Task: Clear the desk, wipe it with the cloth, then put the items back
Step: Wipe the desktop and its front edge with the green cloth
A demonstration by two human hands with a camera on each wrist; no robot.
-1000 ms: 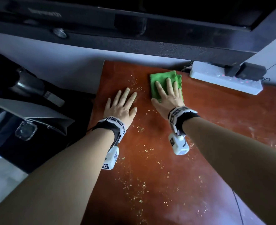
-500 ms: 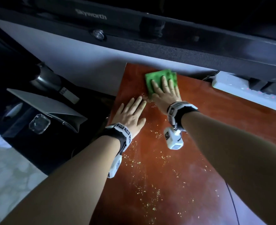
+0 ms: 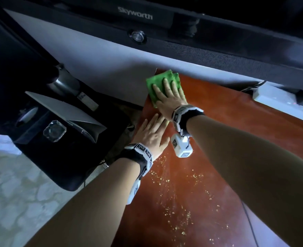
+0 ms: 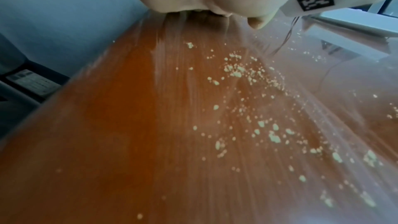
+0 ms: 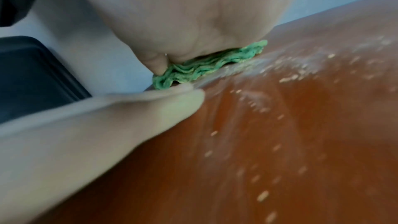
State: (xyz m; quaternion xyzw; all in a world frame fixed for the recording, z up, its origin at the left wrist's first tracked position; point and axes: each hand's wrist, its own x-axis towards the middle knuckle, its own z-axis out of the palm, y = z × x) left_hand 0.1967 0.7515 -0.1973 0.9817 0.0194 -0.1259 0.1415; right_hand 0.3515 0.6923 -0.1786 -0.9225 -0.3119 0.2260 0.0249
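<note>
A folded green cloth is pressed flat under the right hand's straight fingers at the desk's far left corner; uncleared crumbs lie nearward, beside the flat, empty left hand.

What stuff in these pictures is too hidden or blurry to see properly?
- Desk under the green cloth: hidden, head view, by cloth and right hand.
- Left hand fingertips: hidden, left wrist view, by the palm.
- Power strip: cut off, head view, right edge.
- Crumbs: blurred, right wrist view.
</note>
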